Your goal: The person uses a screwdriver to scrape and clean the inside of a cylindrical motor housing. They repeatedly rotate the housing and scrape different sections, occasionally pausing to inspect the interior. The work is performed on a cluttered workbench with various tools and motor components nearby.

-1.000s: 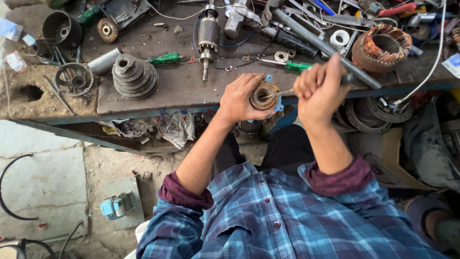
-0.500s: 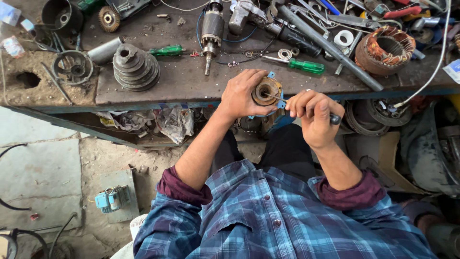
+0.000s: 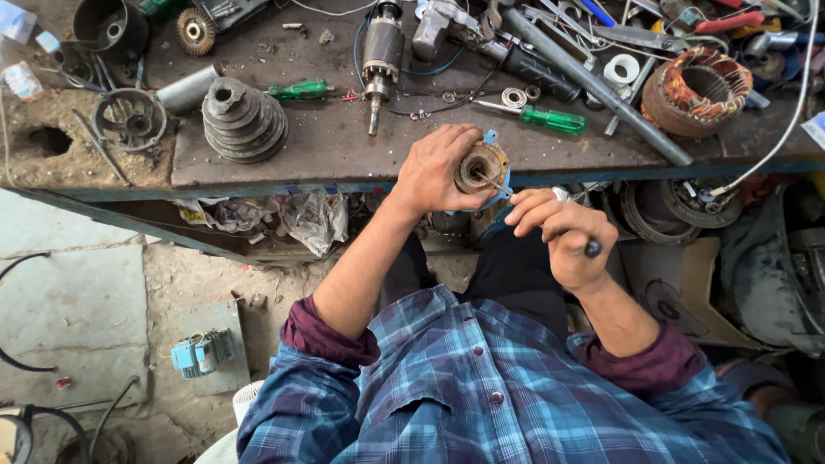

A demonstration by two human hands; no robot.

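At the near edge of the tabletop (image 3: pixel 344 163) my left hand (image 3: pixel 434 176) was clenched around a small round motor part (image 3: pixel 481 167) — rusty, with a blue piece behind it — held just off the edge. My right hand (image 3: pixel 563 236) gripped a thin screwdriver (image 3: pixel 516 196), dark handle end poking out past my fist, metal tip resting inside the part's opening. Farther back on the tabletop lay a green-handled screwdriver (image 3: pixel 550 119), a stepped pulley (image 3: pixel 243 120), an armature (image 3: pixel 382 51) and a copper-wound stator (image 3: pixel 696 90) — all well apart from both hands.
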